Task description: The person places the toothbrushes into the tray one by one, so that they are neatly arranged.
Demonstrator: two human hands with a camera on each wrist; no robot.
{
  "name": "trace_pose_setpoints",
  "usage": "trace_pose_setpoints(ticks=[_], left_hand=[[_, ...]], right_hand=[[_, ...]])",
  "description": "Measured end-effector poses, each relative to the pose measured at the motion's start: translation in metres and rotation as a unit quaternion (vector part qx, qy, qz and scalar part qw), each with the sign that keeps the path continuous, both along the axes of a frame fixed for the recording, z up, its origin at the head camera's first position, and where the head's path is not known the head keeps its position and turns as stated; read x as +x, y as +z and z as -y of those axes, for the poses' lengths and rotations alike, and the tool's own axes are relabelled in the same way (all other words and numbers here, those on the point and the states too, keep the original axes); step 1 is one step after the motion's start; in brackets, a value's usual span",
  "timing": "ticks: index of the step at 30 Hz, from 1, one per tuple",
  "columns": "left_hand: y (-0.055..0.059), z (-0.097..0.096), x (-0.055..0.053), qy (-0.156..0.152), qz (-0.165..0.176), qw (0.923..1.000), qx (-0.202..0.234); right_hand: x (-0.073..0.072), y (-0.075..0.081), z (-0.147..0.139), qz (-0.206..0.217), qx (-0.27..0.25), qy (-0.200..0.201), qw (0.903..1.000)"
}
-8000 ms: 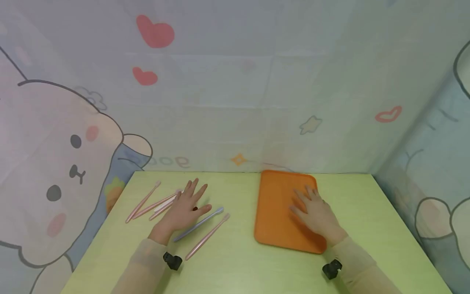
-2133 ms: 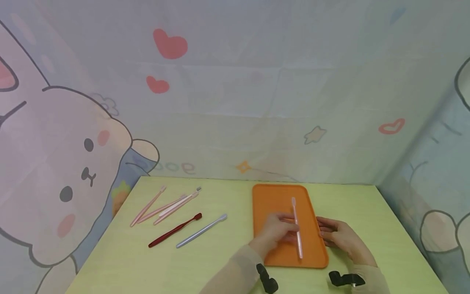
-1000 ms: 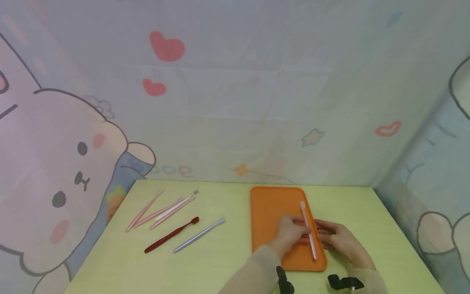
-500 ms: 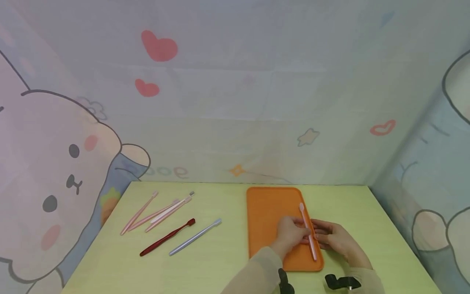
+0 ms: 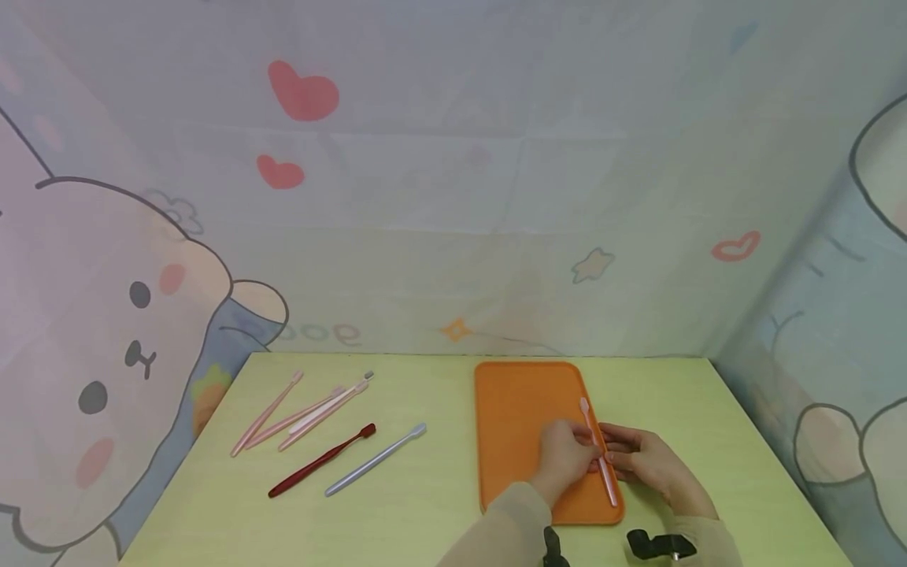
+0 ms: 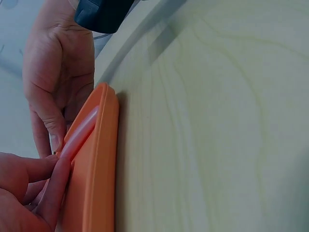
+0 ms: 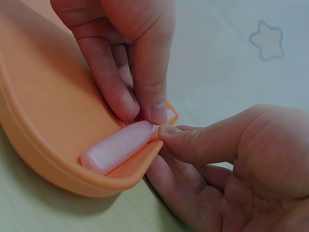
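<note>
A pink toothbrush [image 5: 607, 482] lies along the right side inside an orange tray [image 5: 520, 394], its bristle end toward the back. My left hand [image 5: 563, 457] pinches its handle between thumb and fingers, low in the tray. At the tray's right rim, my right hand [image 5: 655, 465] grips the edge, thumb on top and fingers under the outside. Close up in the right wrist view, the thick handle end of the toothbrush [image 7: 118, 147] rests against the rim near the corner. Both thumbs almost meet there.
On the table's left lie a dark red toothbrush [image 5: 322, 461], a grey-blue toothbrush [image 5: 375, 460] and a group of several pink and white toothbrushes [image 5: 315, 417], some overlapping. A printed cloth wall [image 5: 425, 197] stands behind the table.
Since eight seconds ago, my left hand has left the toothbrushes and brought a pink one into the tray. Lately it shifted right to the rim. My right hand now grips the tray's edge.
</note>
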State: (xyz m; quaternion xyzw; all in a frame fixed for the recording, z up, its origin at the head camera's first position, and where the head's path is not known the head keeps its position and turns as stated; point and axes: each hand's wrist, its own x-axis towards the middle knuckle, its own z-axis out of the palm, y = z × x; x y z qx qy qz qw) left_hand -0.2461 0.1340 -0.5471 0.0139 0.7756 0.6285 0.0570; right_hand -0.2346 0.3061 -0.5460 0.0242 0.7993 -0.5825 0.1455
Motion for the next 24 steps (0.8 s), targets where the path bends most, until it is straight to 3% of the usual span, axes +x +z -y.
trace_pose_setpoints(ticks=[13, 24], left_hand=[[-0.001, 0.003, -0.002, -0.005, 0.027, 0.9988, 0.041], [0.001, 0.020, -0.004, -0.013, 0.031, 0.9959, 0.085]], right_hand=[[0.000, 0.000, 0.002, 0.003, 0.006, -0.007, 1.0000], [0.000, 0.000, 0.001, 0.010, -0.002, -0.011, 0.9999]])
